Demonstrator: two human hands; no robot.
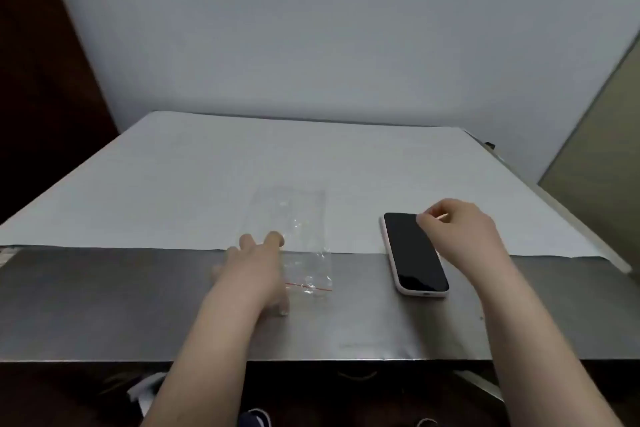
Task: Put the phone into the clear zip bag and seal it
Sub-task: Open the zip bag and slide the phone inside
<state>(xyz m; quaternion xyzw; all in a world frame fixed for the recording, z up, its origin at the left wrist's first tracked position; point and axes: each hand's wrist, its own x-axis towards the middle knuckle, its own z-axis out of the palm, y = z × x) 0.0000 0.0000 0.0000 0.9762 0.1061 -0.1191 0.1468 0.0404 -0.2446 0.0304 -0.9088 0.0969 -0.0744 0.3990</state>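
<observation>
Your forearms cross the near edge of the table (104,305), a bare metal strip with free room left of your left hand (254,267). That hand lies flat, fingers spread, on the near left part of the bag (298,236), grasping nothing. The bag is clear and crinkled, red zip line nearest you, straddling the edge of the white sheet (173,184). Right of it, apart, the phone (414,251) lies face up, black screen, pale case. Your right hand (460,229) pinches its far right corner. Beyond, the sheet is open.
</observation>
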